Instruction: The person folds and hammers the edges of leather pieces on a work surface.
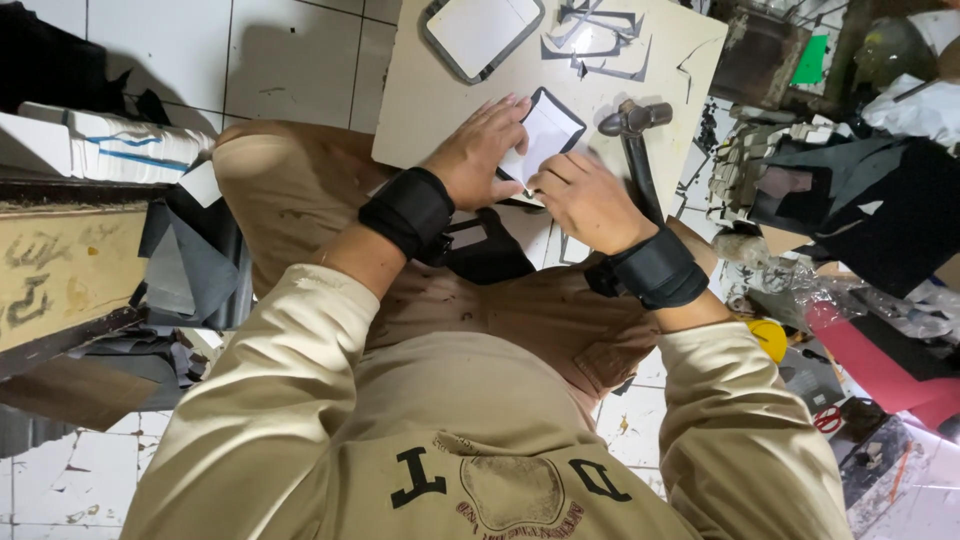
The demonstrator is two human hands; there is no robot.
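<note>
Paper-thin work sits under our hands: a small white card with a dark border lies flat on the pale board that serves as our tabletop, resting across our lap. Our left hand is spread flat, fingers pressing down on the card's left edge, gripping nothing. Our right hand is curled with its fingertips pinched near the card's lower corner; we cannot tell whether a small blade or tool is in that pinch. We judge the piece light, thin and flexible, likely to slide on the smooth board unless pinned, and easy to crease or tear at its narrow border, so the safest hold is flat pressure on the face or a gentle pinch at an edge. Just right of the card a hammer lies on the board, head up and handle running toward us. Farther up sit a larger framed rectangle and dark cut-out scraps. Black wrist bands wrap both our forearms
</note>
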